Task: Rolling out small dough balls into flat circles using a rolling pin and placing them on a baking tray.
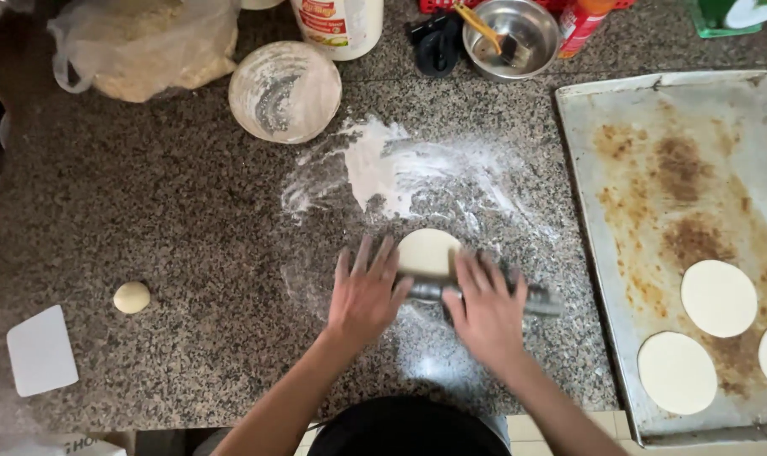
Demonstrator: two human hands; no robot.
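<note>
A thin grey rolling pin [426, 290] lies across a pale round of dough [427, 250] on the floured granite counter [189, 211]. My left hand [367, 291] presses flat on the pin's left part, fingers spread. My right hand [487, 304] presses flat on its right part, fingers also apart. The pin's right end [542, 301] sticks out blurred past my right hand. Only the far half of the dough shows; the near half is hidden under the pin and my hands.
A stained metal baking tray [654, 169] at right holds three flat dough rounds [718, 297]. A small dough ball [132, 296] and white scraper [41, 350] lie at left. At the back stand a floury bowl [285, 91], a bag [147, 46] and a steel bowl [514, 34].
</note>
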